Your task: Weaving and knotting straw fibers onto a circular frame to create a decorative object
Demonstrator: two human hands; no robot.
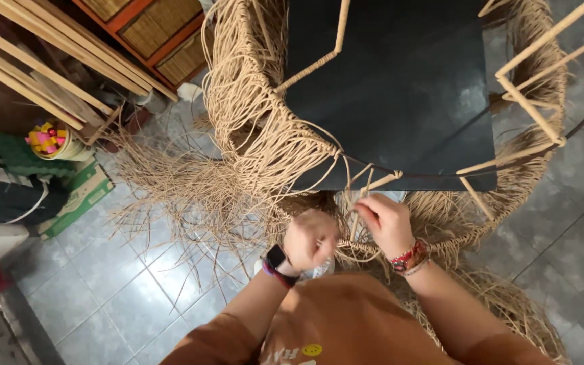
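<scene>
Grey glossy floor tiles [123, 297] run under everything here, strewn with loose tan fibre, and wooden poles [42, 57] lean along the wall at upper left beside orange-framed woven panels [160, 30].

The work in hand is weaving tan rattan strands onto a wrapped chair frame [528, 101] that lies tipped over a black board [400, 88]. The woven band [258, 122] curves away above and to the left of the grip, its unwoven ends hanging in a loose fringe. Both hands meet at the frame's lower rim, just below the black board's near edge.

The left hand [310, 238], with a dark watch at the wrist, is clenched into a fist; it seems to be closed on strands, though what lies inside is hidden. The right hand [388, 223], with beaded bracelets at the wrist, pinches a thin strand [358, 223] between fingertips and thumb, just beside the left fist.

Judging by this, a strand is being tied or tucked round the rim. The next move likely calls for steady tension from the fist while the pinching fingers thread the end through.

Far left of the grip, a green and white carton [79, 196] lies flat on the floor. Above it a small yellow tub [52, 138] holds bright pink and yellow bits, beside a green textured mat [15, 155]. Their print is too small to make out.
</scene>
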